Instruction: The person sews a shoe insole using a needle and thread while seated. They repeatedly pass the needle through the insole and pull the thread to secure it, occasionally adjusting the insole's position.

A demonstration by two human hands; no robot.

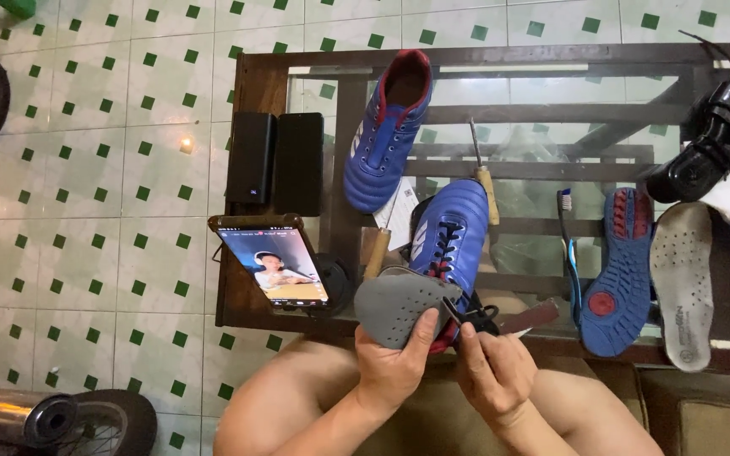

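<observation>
Your left hand [394,359] grips the grey insole [399,304] at the near edge of the glass table [551,84], just in front of the blue shoe [449,236], while your right hand [496,371] is closed on the black scissors [471,319] — blades at the insole's edge. You look mid-trim; next, feed the insole steadily into the blades — thumb clear.

A glass-topped bench [251,84] with a wooden frame is seen; on it are laid blue football boots [386,127], a toothbrush [569,253], a white insole [684,283] and a propped phone [274,263].
</observation>
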